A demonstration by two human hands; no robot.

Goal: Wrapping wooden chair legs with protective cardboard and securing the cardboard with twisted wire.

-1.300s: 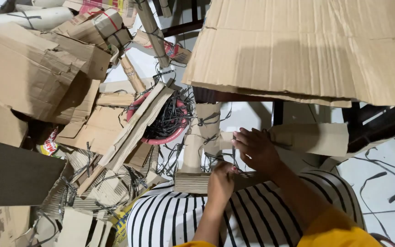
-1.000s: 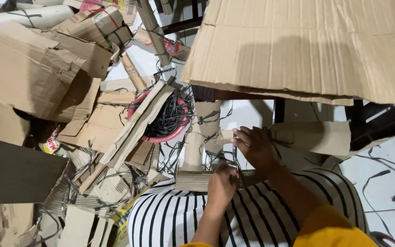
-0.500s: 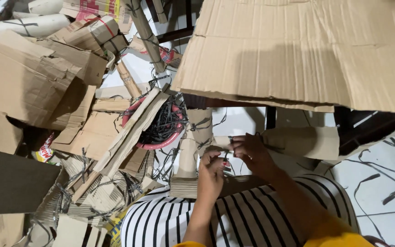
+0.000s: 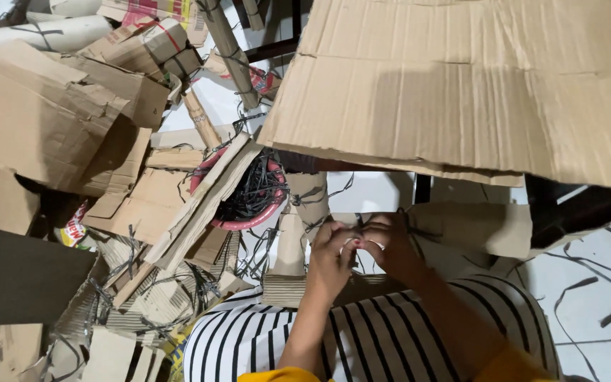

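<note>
Cardboard, rolled into a brown tube (image 4: 461, 228), is held crosswise just above the lap, and both hands meet at its left end. The left hand (image 4: 332, 258) and the right hand (image 4: 390, 244) are brought together there, fingertips touching, and a thin black strap (image 4: 359, 225) is pinched between them where it is wound round the roll. Both sets of fingers are seen closed on that strap. Whether the roll itself is also gripped cannot be told.

One red basin (image 4: 249, 212) is set to the left of the hands, filled with loose black straps and partly covered by a long folded cardboard strip (image 4: 203, 205). One large flat cardboard sheet (image 4: 461, 85) is spread over the far right, on a dark frame. Two upright cardboard rolls (image 4: 304, 219) tied with straps are stood between basin and hands. At the far left, torn brown boxes (image 4: 44, 113) are heaped; one carton (image 4: 157, 39) with red and yellow print is seen at the far edge. A small red and yellow wrapper (image 4: 73, 230) is lodged under the boxes on the left.
</note>
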